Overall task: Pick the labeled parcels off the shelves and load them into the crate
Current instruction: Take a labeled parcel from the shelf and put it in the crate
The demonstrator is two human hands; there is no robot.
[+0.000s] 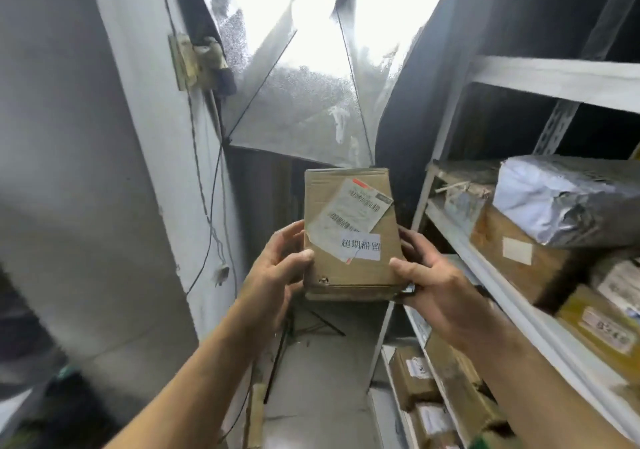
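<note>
A small brown cardboard parcel (349,268) is held up in front of me, its top face towards the camera. It carries a tilted white shipping label with barcodes and a white sticker with printed characters. My left hand (277,268) grips its left side, thumb on the top face. My right hand (429,275) grips its right side the same way. A white metal shelf unit (491,261) on the right holds more parcels. No crate is in view.
On the shelf lie a grey plastic-wrapped parcel (568,199), a large brown box (519,258) under it and several labelled boxes lower down (415,379). A white wall with a switch box (194,60) and hanging cables stands left. A narrow aisle floor (311,379) runs ahead.
</note>
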